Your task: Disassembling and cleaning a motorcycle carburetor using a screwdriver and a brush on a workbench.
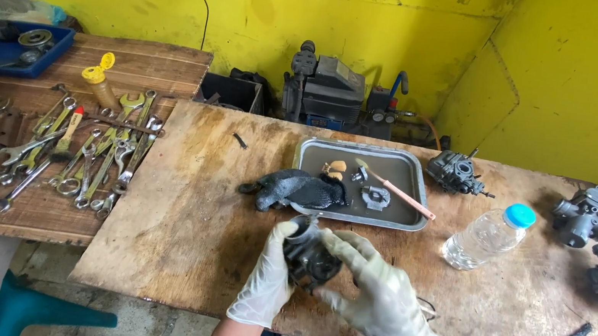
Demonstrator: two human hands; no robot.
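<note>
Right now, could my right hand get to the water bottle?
Probably yes: the bottle lies on bare board just right of the right hand, nothing between. But both hands hold the carburetor, so it must let go first.

Yellow walls (543, 69) behind two worn wooden tables (174, 236), concrete floor (140, 324).

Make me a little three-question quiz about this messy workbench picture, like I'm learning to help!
1. True or false: the gloved left hand and right hand hold the dark carburetor together.
2. What colour is the cap of the plastic bottle? A red, B blue, C green.
3. Fill in: the brush lies in the metal ____.

Key: 1 true; 2 B; 3 tray.
</note>
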